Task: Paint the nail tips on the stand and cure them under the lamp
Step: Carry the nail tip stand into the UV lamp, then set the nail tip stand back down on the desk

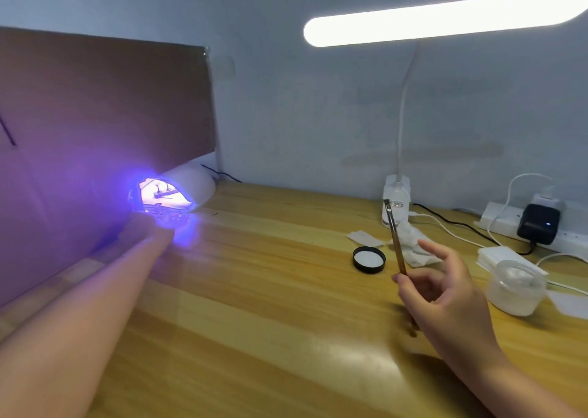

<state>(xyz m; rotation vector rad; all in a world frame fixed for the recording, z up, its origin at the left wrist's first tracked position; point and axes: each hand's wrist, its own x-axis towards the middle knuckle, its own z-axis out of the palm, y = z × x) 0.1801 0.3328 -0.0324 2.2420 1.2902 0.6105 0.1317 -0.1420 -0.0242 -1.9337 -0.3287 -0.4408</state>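
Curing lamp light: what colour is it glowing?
Blue-violet, glowing at the opening of the white curing lamp; head view.

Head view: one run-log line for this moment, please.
phase: curing | curing lamp: lit | stand: inside lamp | left hand: at lamp mouth | right hand: holds brush upright

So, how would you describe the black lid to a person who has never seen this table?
Start from the white desk lamp base standing at the back of the wooden table. Just in front of it, slightly left, lies the round black lid, beside white crumpled tissue. It alone is a dark ring with a white inside, facing up.
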